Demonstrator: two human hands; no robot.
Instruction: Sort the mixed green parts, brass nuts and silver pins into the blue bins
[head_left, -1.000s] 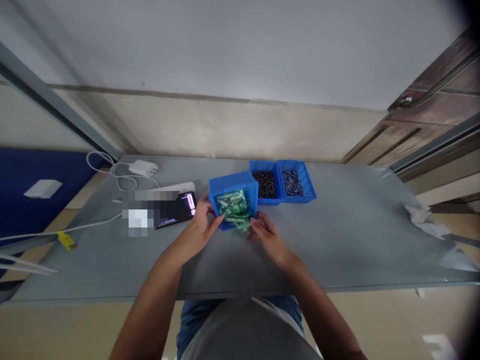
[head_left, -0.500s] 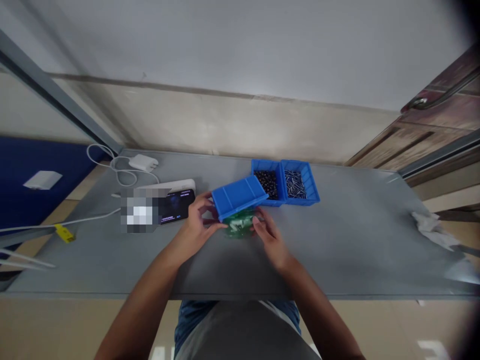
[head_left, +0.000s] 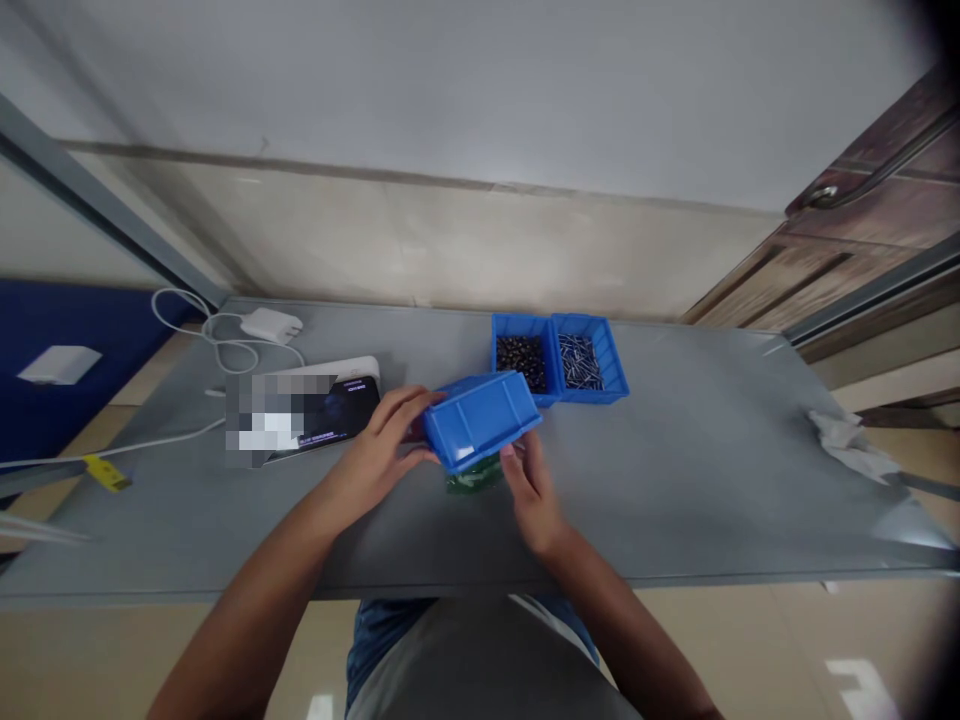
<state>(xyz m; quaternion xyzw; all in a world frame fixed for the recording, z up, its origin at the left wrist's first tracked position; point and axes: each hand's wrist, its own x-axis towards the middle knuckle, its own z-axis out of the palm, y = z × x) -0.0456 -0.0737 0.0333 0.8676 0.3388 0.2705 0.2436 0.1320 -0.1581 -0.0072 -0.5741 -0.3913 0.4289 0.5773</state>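
A blue plastic bin (head_left: 484, 420) is tipped up in front of me, its outer wall facing the camera, so its inside is hidden. My left hand (head_left: 386, 440) grips it by the left end, fingers over the top edge and thumb below. Under the bin's lower edge shows a green, see-through plastic bag (head_left: 475, 478), mostly covered by the bin. At the right, my right hand (head_left: 534, 495) is closed on the bag's edge, its thumb close to the bin's lower corner. What lies inside the bag is hard to make out.
Behind stand two blue bins, one with dark small parts (head_left: 521, 360), one with silver screws or pins (head_left: 580, 362). Left are a phone (head_left: 341, 412), a white power-bank-like block (head_left: 367, 366), a charger (head_left: 271, 325) and cables. Crumpled white paper (head_left: 847, 445) lies right on the grey table (head_left: 675, 480).
The blue bin has tilted further and come lower and nearer to me, covering more of the green bag. Both hands moved with it. The view has shifted slightly.
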